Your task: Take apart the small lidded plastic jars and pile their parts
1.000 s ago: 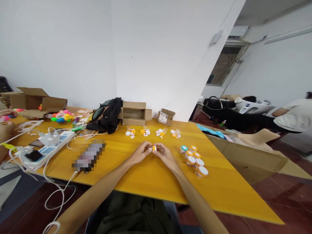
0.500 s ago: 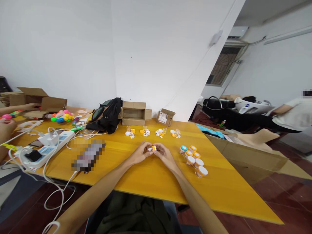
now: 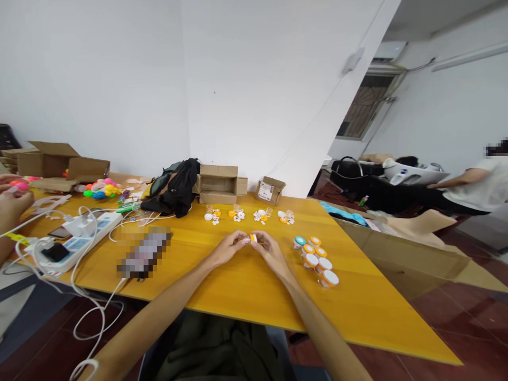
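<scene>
**Orange-banded little jar [image 3: 253, 239] pinched between two hands above the tabletop [image 3: 246, 288]**

Yellow wood ran the whole length of the tabletop, and near its middle the person's hands met. The left hand [image 3: 228, 248] and the right hand [image 3: 272, 251] came together fingertip to fingertip, and the fingers of both were closed narrowly on the little jar. It sat just above the wood, between the two hands. From where I stood, I could not tell whether its lid was seated.

Just to the right of the right hand stood a cluster of capped jars [image 3: 317, 262], most with orange or white lids and one with a teal lid. Farther back lay a row of loose lids and small parts [image 3: 238, 215] in four little heaps. Behind those stood an open cardboard box [image 3: 218, 184], with a smaller box [image 3: 270, 190] tilted beside it and a black bag [image 3: 174, 188] slumped to its left.

At the left end, a white power strip [image 3: 79, 235] trailed cables over the edge. Bright plastic balls [image 3: 99, 189] lay near another carton, and a co-worker's hand [image 3: 11, 203] held something pink. Off to the right, well apart, a person in a white shirt [image 3: 484, 185] leaned toward another bench.
</scene>
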A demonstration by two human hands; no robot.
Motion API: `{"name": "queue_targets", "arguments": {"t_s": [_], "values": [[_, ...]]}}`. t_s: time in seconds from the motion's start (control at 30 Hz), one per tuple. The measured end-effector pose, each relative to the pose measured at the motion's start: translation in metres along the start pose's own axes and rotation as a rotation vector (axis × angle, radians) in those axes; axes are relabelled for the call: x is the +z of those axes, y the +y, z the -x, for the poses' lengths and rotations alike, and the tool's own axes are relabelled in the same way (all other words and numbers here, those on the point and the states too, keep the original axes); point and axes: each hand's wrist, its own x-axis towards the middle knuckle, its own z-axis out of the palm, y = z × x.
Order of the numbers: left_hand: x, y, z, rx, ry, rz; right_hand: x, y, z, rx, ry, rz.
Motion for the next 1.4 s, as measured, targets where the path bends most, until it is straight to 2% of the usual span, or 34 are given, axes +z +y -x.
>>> {"name": "queue_targets", "arguments": {"t_s": [0.33,0.53,0.8,1.07,1.4], "values": [[-0.006,-0.008,-0.003,0.036,0.001,0.003,-0.007,-0.002,0.001,0.01,0.162,-0.005],[-0.009,-0.009,-0.003,-0.009,0.098,-0.028,-0.007,0.002,0.0,0.081,0.134,-0.114],[-0.017,-0.011,-0.005,0.005,0.204,-0.136,-0.004,0.002,0.0,0.15,0.108,-0.187],[-0.025,-0.006,-0.006,0.051,0.331,-0.301,-0.003,0.004,-0.001,0.153,0.075,-0.113],[-0.044,0.002,-0.01,0.072,0.47,-0.404,-0.002,0.001,0.0,0.129,0.128,-0.166]]}}
